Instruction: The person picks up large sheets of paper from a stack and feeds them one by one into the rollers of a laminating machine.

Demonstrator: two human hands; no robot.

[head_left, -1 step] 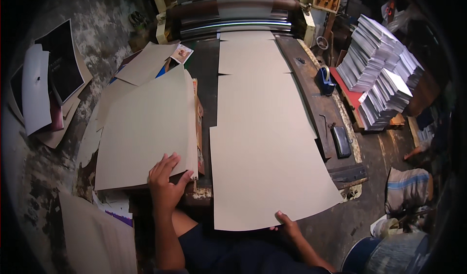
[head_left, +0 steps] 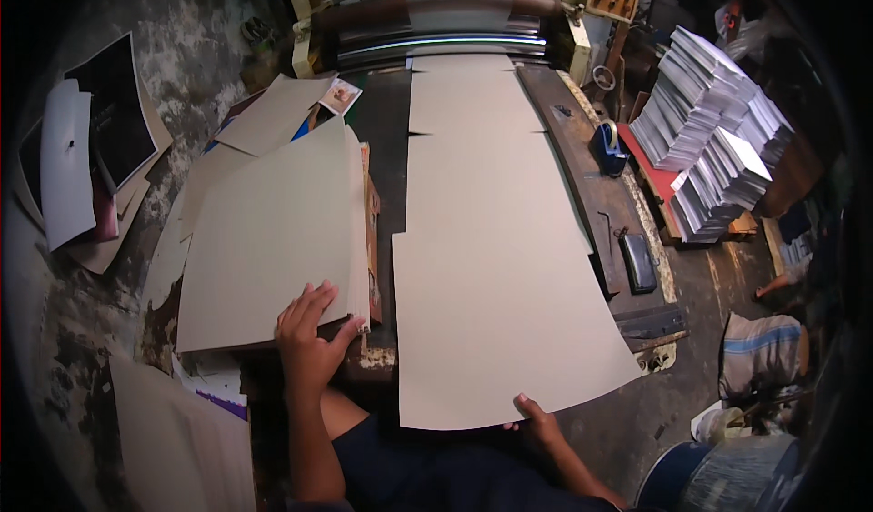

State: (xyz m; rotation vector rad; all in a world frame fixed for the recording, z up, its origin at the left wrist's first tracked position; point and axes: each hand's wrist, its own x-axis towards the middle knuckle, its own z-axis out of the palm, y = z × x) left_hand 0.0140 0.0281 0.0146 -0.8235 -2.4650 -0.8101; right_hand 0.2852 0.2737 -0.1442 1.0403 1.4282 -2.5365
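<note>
My left hand (head_left: 312, 335) lies open on the stack of greyish-beige cardboard sheets (head_left: 268, 230) at the left. Its fingers are spread over the top sheet, and the thumb rests by the near right corner. Around the near edge of another cardboard sheet (head_left: 505, 339) my right hand (head_left: 538, 421) is closed, thumb on top and fingers mostly hidden underneath. This sheet overlaps more cardboard sheets (head_left: 486, 171) lined up along the machine bed. At the far end, their row reaches the metal rollers (head_left: 446, 48).
Along the bed's right side run a dark guide bar (head_left: 568, 166), a blue tape dispenser (head_left: 607, 148), a hex key (head_left: 607, 244) and a black case (head_left: 638, 264). Tall paper stacks (head_left: 696, 103) stand at right. A blue drum (head_left: 677, 476) is near right; loose sheets (head_left: 73, 166) lie far left.
</note>
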